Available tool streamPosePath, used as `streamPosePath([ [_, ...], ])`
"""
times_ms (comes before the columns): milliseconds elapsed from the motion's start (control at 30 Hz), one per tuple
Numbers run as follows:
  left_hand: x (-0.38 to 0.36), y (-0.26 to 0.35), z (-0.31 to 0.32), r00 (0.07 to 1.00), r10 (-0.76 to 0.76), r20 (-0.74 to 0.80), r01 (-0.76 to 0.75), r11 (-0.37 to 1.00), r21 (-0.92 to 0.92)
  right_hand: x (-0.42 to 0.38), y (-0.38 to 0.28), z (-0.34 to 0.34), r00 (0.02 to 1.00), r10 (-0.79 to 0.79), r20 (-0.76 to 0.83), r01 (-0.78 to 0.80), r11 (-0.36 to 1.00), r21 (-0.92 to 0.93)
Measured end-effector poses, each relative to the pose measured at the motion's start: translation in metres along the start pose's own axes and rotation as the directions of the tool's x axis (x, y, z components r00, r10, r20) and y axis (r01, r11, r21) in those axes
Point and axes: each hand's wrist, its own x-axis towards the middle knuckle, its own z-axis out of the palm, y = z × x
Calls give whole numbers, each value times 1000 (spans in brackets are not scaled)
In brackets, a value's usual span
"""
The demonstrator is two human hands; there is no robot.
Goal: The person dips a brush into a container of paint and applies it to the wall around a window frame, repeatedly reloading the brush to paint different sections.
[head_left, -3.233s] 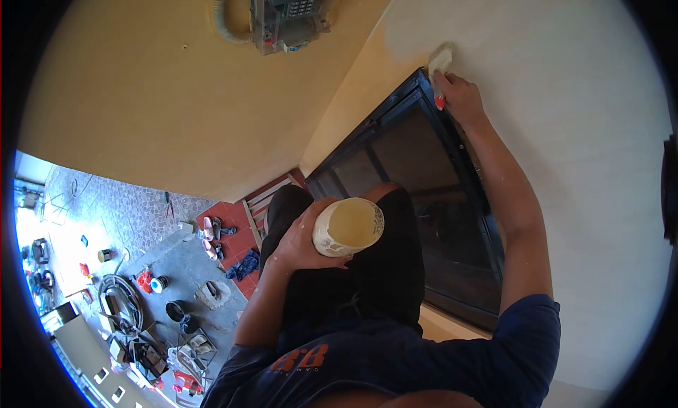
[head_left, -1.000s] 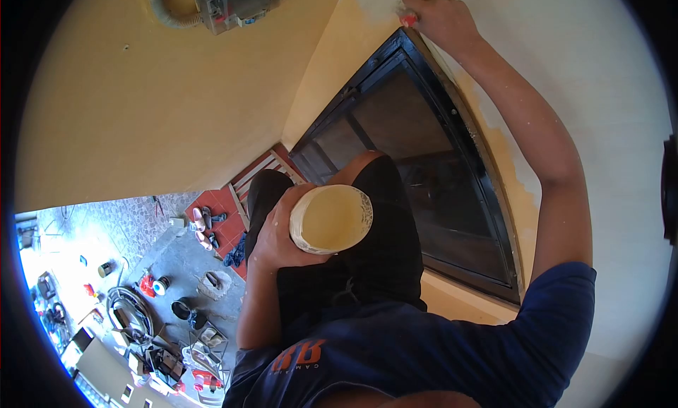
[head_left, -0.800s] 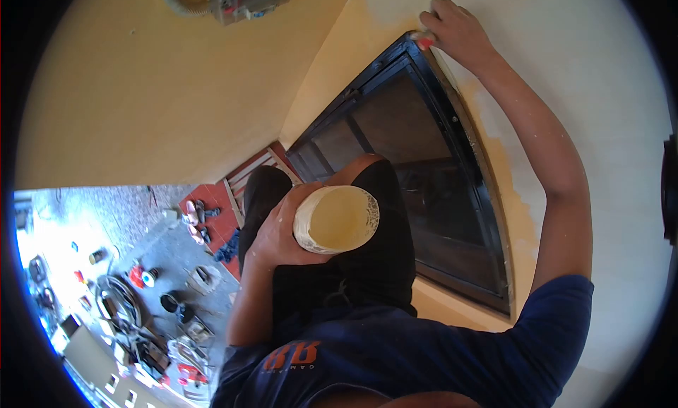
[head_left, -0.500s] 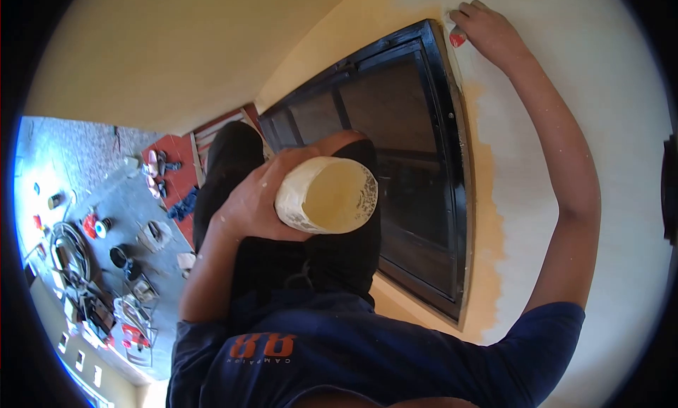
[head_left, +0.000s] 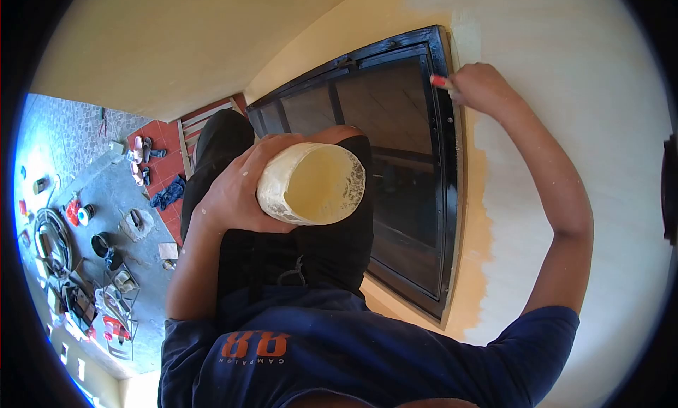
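My left hand (head_left: pixel 236 186) is wrapped round a paint-spattered, cream-coloured paint container (head_left: pixel 274 189), held mouth up over my lap. Its inside looks pale yellow, with dark specks along one side. My right hand (head_left: pixel 486 90) is closed on a paintbrush (head_left: pixel 441 82) whose handle has a red end. The bristles are hidden by the fingers. That hand is beside the upper corner of the dark window frame (head_left: pixel 446 161), at the wall. Pale paint (head_left: pixel 544 55) covers most of this wall, and a yellow-orange strip (head_left: pixel 474 246) runs along the frame.
Far below on the left lies a grey floor (head_left: pixel 152 260) with a coiled hose (head_left: pixel 51 242), a dark bucket (head_left: pixel 101 244) and scattered tools. Pairs of shoes (head_left: pixel 138 150) and a dark cloth (head_left: pixel 168 192) lie on red tiles. A plain yellowish wall (head_left: pixel 176 41) rises at upper left.
My right hand has come down from above the frame's corner to beside it, and the brush handle now points left across the frame. The container has shifted slightly left and up in view.
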Motion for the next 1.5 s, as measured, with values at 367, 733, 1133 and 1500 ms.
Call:
streamPosePath([
  [367, 0, -1, 4, 999, -32, -18, 31, 998, -53, 18, 42, -20, 938, 46, -345, -52, 999, -10],
  [733, -1, -2, 4, 1000, -14, 18, 14, 1000, 8, -25, -2, 53, 990, -82, -112, 66, 989, -134],
  [1133, -1, -7, 4, 1000, -8, 18, 8, 1000, -29, 8, 48, 2, 984, 154, -85, -148, 987, 70],
  [1500, 1, -1, 5, 1000, 12, 9, -12, 1000, 2, -1, 39, 43, 940, -92, -330, 26, 979, -200],
])
